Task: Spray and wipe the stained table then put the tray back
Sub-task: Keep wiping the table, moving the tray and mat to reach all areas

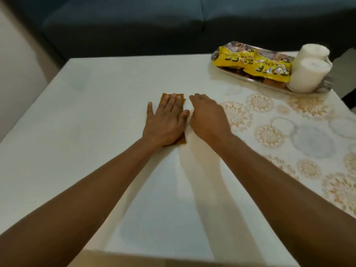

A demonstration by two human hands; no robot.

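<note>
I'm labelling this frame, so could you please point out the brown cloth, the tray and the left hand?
brown cloth (165, 97): head view, far edge beyond the fingertips.
tray (325, 87): head view, bare rim at its near right end.
left hand (165, 120): head view, back of the hand.

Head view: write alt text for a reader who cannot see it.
A person's left hand presses a brown cloth flat on a white table, right hand beside it. A tray of yellow snack packets and two white rolls sits far right.
</note>
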